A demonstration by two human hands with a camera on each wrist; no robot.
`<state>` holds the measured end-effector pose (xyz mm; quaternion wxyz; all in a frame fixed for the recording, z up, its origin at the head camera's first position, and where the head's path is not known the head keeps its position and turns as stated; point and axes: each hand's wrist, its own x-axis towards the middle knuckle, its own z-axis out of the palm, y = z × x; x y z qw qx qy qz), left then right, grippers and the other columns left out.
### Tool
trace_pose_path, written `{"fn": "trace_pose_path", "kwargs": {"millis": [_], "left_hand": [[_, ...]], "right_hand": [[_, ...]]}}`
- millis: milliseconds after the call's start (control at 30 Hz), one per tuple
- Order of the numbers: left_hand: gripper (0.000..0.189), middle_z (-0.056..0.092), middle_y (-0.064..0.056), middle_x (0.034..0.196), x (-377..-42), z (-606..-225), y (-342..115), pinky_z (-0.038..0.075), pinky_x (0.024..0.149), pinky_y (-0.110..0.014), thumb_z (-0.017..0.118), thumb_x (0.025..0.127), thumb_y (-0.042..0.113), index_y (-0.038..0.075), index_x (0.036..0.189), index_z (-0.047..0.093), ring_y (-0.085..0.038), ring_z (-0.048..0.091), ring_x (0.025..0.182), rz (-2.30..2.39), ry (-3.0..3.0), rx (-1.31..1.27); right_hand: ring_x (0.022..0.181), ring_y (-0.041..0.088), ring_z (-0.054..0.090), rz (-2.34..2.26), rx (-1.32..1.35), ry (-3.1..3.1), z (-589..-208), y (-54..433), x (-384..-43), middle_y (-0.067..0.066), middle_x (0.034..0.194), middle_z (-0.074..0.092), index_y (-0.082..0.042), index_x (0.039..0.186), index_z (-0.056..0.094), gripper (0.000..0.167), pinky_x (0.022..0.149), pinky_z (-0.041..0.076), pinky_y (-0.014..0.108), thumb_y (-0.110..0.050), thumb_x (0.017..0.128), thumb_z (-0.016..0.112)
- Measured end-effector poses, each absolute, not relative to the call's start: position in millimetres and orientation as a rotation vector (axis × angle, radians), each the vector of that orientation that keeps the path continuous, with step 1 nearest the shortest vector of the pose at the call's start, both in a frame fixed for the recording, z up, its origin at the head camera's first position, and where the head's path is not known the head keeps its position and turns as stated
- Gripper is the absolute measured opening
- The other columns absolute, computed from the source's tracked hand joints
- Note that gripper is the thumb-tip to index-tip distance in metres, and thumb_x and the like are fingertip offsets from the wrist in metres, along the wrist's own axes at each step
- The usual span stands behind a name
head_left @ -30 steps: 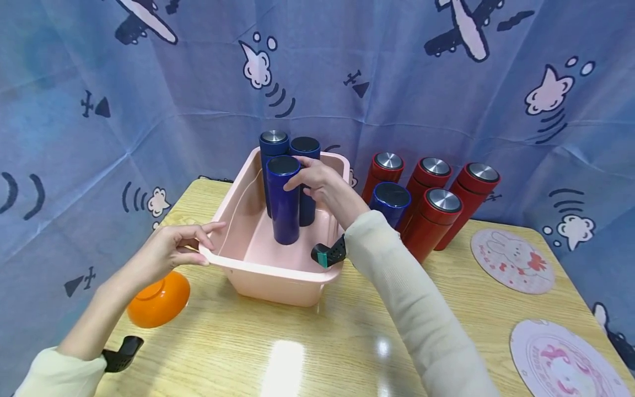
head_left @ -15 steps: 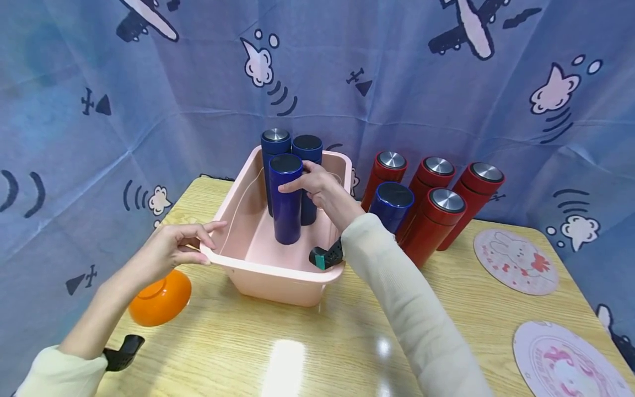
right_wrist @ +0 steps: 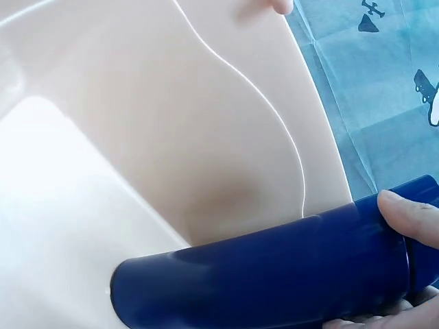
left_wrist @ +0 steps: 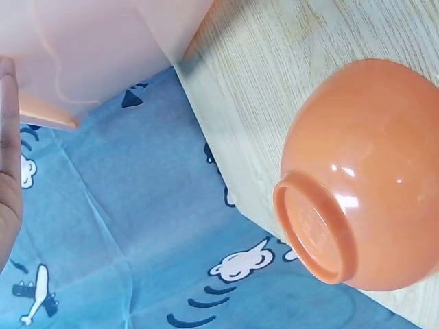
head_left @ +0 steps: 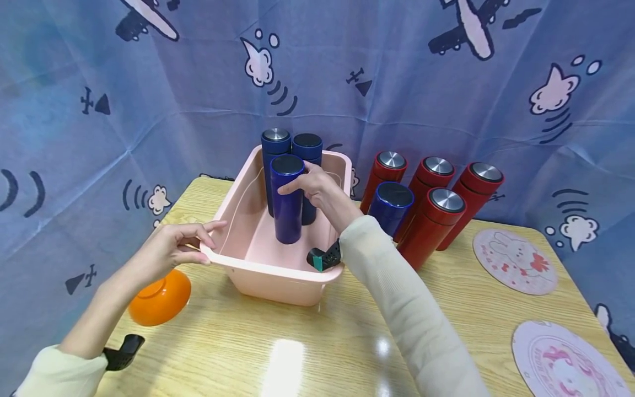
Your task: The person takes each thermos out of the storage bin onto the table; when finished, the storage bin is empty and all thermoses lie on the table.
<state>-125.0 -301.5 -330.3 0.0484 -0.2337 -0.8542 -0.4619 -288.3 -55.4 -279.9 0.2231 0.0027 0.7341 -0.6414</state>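
My right hand [head_left: 317,184] grips a glossy dark-blue thermos flask [head_left: 287,215] with a black top, thumb on its near side and fingers partly hidden behind it. This flask [right_wrist: 274,267] stands inside a pale pink plastic basin [head_left: 275,269]; in the right wrist view its base meets the basin floor. Behind it, at the basin's far end, stand two more blue flasks, one with a silver-topped lid [head_left: 276,135] and one with a black-topped lid [head_left: 307,141]. At the basin's near left corner, my left hand [head_left: 173,245] pinches the rim between thumb and fingers.
Several red thermos flasks [head_left: 421,237] and another blue flask [head_left: 392,204] stand right of the basin. An orange bowl [head_left: 161,300] lies upside down at left. Two round printed mats, a rabbit one [head_left: 513,259] and a pink one [head_left: 570,358], lie at right. A patterned curtain [head_left: 317,66] hangs behind.
The right hand's thumb and fingers have shifted slightly on the blue flask, which has moved a touch to the right at its top. The left hand stays on the basin's rim.
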Motion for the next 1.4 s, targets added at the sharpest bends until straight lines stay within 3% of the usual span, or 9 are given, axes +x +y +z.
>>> {"fn": "trace_pose_path", "kwargs": {"millis": [100,167,533,800,967,1100,1400], "left_hand": [[0.018,0.056,-0.027,0.128,-125.2,-330.2,-301.9,0.055,0.073,-0.02,0.076,0.073,-0.002,0.004,0.086,0.065,-0.004,0.066,0.099,-1.407,-2.607,-0.713],[0.018,0.056,-0.027,0.128,-125.3,-330.2,-302.1,0.055,0.072,-0.021,0.076,0.073,-0.002,0.004,0.086,0.065,-0.007,0.067,0.097,-1.416,-2.608,-0.714],[0.017,0.055,-0.028,0.128,-123.9,-327.5,-299.8,0.055,0.072,-0.02,0.076,0.073,-0.001,0.005,0.085,0.065,-0.01,0.068,0.093,-1.436,-2.604,-0.713],[0.016,0.054,-0.029,0.128,-123.6,-328.4,-299.4,0.055,0.072,-0.02,0.076,0.074,-0.001,0.002,0.085,0.065,-0.005,0.067,0.095,-1.455,-2.597,-0.701],[0.017,0.054,-0.03,0.128,-124.7,-329.3,-300.2,0.055,0.072,-0.02,0.076,0.074,-0.002,0.001,0.086,0.065,-0.005,0.066,0.097,-1.45,-2.609,-0.707],[0.017,0.054,-0.03,0.128,-124.8,-328.5,-300.9,0.055,0.071,-0.02,0.076,0.074,-0.002,0.002,0.085,0.064,-0.009,0.068,0.091,-1.43,-2.614,-0.715],[0.019,0.055,-0.029,0.128,-126.3,-326.7,-300.8,0.055,0.07,-0.02,0.076,0.073,-0.004,0.006,0.085,0.065,-0.004,0.067,0.092,-1.397,-2.633,-0.722]], "right_hand": [[0.134,0.028,0.036,-1.756,0.002,2.038,-280.9,-54.8,-287.5,0.008,0.145,0.046,-0.018,0.144,0.043,0.085,0.105,0.032,0.036,0.006,0.072,0.08],[0.139,0.031,0.03,-1.752,-0.006,2.052,-280.9,-54.6,-285.7,0.009,0.147,0.042,-0.018,0.144,0.043,0.085,0.114,0.022,0.049,0.004,0.072,0.081],[0.141,0.027,0.028,-1.833,-0.1,2.036,-258.5,-51.4,-277.3,0.005,0.145,0.046,-0.017,0.141,0.047,0.08,0.115,0.018,0.051,0.0,0.071,0.083],[0.123,0.02,0.051,-1.837,-0.268,2.133,-235.8,-40.2,-269.9,0.003,0.122,0.065,-0.017,0.131,0.058,0.064,0.108,0.034,0.043,-0.017,0.074,0.085],[0.117,0.016,0.054,-1.77,-0.372,2.262,-226.0,-31.1,-262.7,0.001,0.115,0.068,-0.02,0.128,0.061,0.061,0.106,0.035,0.041,-0.027,0.072,0.086],[0.113,0.016,0.057,-1.777,-0.457,2.267,-220.4,-26.5,-258.0,0.003,0.115,0.068,-0.016,0.127,0.062,0.059,0.106,0.036,0.04,-0.023,0.074,0.085],[0.108,0.018,0.06,-1.82,-0.597,2.195,-208.6,-15.6,-249.5,0.008,0.117,0.067,-0.01,0.128,0.06,0.053,0.102,0.041,0.036,-0.012,0.078,0.08]]}}
